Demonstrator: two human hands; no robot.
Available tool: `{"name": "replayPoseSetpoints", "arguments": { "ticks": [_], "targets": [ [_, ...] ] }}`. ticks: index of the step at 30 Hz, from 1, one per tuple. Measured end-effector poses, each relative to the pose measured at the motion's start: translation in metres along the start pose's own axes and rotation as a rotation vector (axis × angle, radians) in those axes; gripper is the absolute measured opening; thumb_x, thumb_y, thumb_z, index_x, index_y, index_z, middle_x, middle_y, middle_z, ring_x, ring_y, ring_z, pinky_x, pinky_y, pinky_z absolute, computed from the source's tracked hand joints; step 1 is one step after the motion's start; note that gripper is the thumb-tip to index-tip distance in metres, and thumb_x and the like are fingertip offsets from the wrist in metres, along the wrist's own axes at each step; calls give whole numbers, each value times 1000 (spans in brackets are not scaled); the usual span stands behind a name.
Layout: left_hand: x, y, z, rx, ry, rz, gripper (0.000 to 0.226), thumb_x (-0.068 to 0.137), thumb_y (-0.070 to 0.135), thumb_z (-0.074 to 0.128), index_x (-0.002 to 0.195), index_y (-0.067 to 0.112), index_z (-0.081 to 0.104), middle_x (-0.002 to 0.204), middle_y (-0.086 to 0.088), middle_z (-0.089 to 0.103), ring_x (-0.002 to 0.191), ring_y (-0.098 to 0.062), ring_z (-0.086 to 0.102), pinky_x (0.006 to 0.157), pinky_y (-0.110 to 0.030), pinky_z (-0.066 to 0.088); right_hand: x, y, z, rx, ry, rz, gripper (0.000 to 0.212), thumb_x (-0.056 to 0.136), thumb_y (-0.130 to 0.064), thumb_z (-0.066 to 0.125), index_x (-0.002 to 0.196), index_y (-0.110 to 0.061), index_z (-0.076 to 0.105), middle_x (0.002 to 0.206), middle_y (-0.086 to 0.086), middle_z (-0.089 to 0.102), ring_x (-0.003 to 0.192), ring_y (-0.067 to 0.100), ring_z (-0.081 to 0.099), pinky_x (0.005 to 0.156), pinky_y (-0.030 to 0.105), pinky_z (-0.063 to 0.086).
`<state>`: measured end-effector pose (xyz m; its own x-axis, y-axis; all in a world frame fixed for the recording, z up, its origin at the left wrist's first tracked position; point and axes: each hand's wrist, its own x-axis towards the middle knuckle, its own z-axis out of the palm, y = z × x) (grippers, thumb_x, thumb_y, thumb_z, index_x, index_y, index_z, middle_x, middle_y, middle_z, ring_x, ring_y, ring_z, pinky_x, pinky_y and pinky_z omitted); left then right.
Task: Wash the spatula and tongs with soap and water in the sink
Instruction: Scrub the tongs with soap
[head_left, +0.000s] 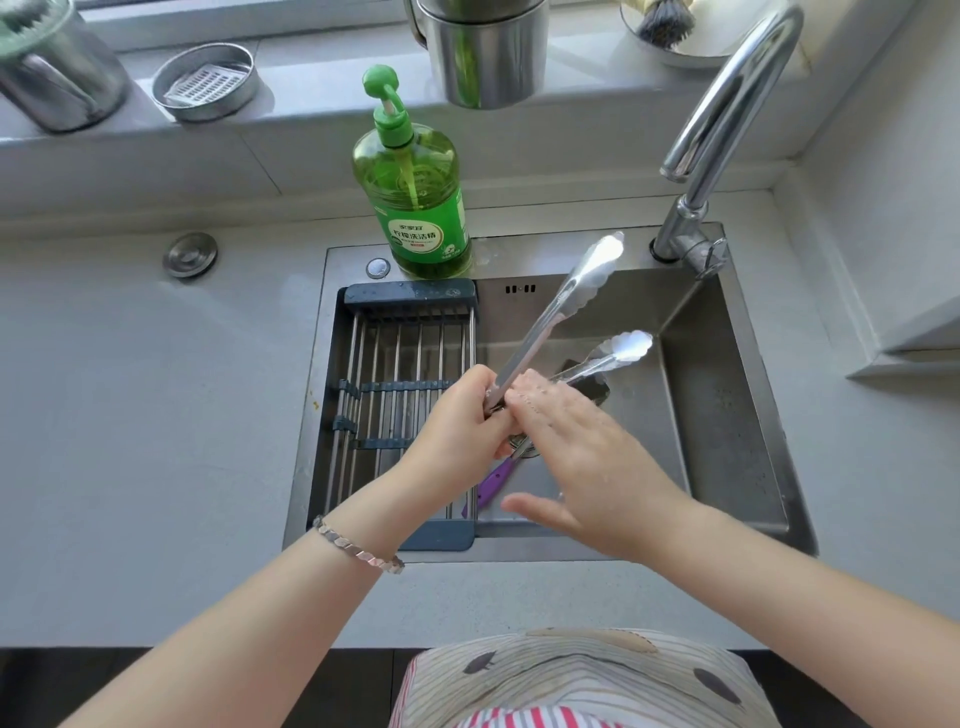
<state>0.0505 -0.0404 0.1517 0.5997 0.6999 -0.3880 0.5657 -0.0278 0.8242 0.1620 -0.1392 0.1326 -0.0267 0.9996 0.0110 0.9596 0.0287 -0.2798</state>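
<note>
Grey countertop (130, 415) runs all around the steel sink (727, 415), and we are looking down into it from the front edge. Over the middle of the sink we hold the tongs (561, 301). Our left hand (457, 431) is curled round their hinged end. Our right hand (582, 447) lies across them just beside the left, fingers straight and flat, with small soap bubbles on the knuckles. So the two hands are together, touching at the tongs.

The arms of the tongs stand spread apart. One scalloped tip rises toward the back rim of the sink, and the other points into the basin's right rear corner. Below our hands the spatula (496, 478) lies on the sink floor, with its purple handle toward the front and its dark head partly hidden under our right fingers.

A drying rack (395, 353) fills the left part of the sink. On the back rim stands a green soap bottle (415, 208), and the faucet (727, 104) rises from the right rear corner. We cannot see water running from it. A bracelet (358, 545) sits on our left wrist.
</note>
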Motion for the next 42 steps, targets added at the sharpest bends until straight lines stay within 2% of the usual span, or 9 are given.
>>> {"name": "replayPoseSetpoints", "arguments": {
  "ticks": [6,10,14,18,23,25,30,33,42],
  "targets": [
    [-2,-5,-3,-47,-10,-50,12,91,17,59,96,10,51,73,0,58,49,-5,50,50,-15,47,-2,25,-3,3,0,153,84,93,-61,12,130,4,49,136,20,50,129,33,45,108,35,20],
    [2,-7,-1,-38,-47,-66,18,90,20,60,97,5,52,68,2,57,47,-6,50,49,-18,46,-7,10,8,9,-43,-27,78,93,-60,18,133,1,46,138,16,49,130,26,44,111,33,21],
    [7,-9,-11,-79,-124,-187,8,97,17,47,101,10,49,69,-3,58,53,-12,56,50,-21,48,-1,46,6,-19,19,13,56,96,-46,31,98,-7,71,98,6,73,104,24,65,104,37,35],
    [21,-16,-26,126,-96,-186,21,97,23,46,95,4,55,70,0,46,55,-10,40,48,-20,35,22,67,-18,277,-9,315,20,92,-17,55,94,-9,73,98,3,72,109,19,60,103,24,34],
    [46,-5,-53,4,-4,-218,17,95,24,50,96,9,59,73,5,65,52,-8,42,49,-17,35,102,64,-62,791,72,526,18,91,-15,55,86,-5,70,74,2,69,64,12,61,65,20,51],
    [58,1,-64,-31,42,-207,16,95,26,50,92,12,57,73,2,67,48,-6,41,49,-19,36,146,59,-80,1025,56,602,19,93,-13,53,92,2,64,69,6,63,48,9,51,45,14,49],
    [86,11,-85,-43,160,-214,29,96,34,45,79,15,58,61,2,61,63,-15,57,52,-20,40,245,50,-110,1368,-77,754,31,94,-29,52,81,-1,58,73,8,59,38,3,48,37,9,42],
    [96,9,-93,-90,214,-242,32,96,34,46,73,15,58,58,0,60,77,-19,64,63,-23,42,283,44,-112,1380,-188,813,39,95,-35,50,82,1,55,74,8,57,41,3,49,35,9,42],
    [102,-7,-100,-147,198,-274,31,95,31,47,70,15,58,53,3,55,70,-17,60,60,-24,42,319,34,-111,1409,-260,778,30,97,-26,48,78,-4,55,61,0,49,32,1,43,33,6,36]
  ]
}}
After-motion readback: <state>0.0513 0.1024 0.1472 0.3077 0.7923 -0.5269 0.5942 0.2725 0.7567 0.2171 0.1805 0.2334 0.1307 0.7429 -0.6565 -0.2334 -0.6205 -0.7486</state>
